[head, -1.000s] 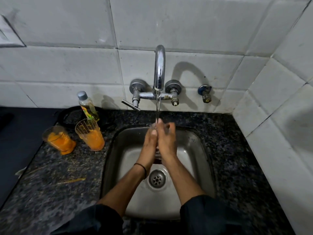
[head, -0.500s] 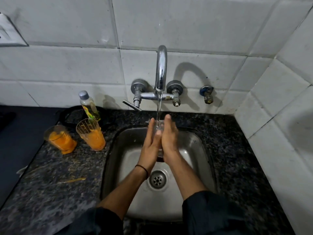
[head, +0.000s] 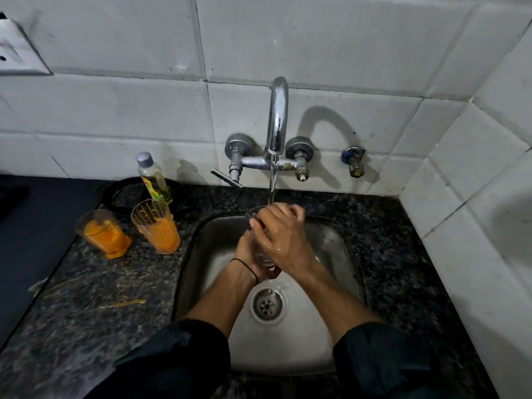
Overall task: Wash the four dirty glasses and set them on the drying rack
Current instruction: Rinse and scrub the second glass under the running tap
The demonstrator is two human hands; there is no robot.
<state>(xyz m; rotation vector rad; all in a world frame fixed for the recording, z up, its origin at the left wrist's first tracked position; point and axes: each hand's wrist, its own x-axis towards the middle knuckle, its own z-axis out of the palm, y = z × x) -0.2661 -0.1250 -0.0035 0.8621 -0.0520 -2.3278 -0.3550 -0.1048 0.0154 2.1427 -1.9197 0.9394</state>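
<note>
Label on clear plastic bottle with grey cap (head: 152, 180): yellow-green, writing too small to read. Dark speckled granite tabletop (head: 86, 312), white tiled wall (head: 345, 53), steel sink (head: 334, 254).

Clear drinking glass (head: 262, 259) is over the sink, under the chrome tap (head: 276, 119) stream. Right hand (head: 283, 240) grip wraps round it. Left hand (head: 246, 254) grip curls under its base.

Tall orange-smeared glass (head: 157, 226) and shorter orange-smeared glass (head: 103, 234) stand left of the sink.
</note>
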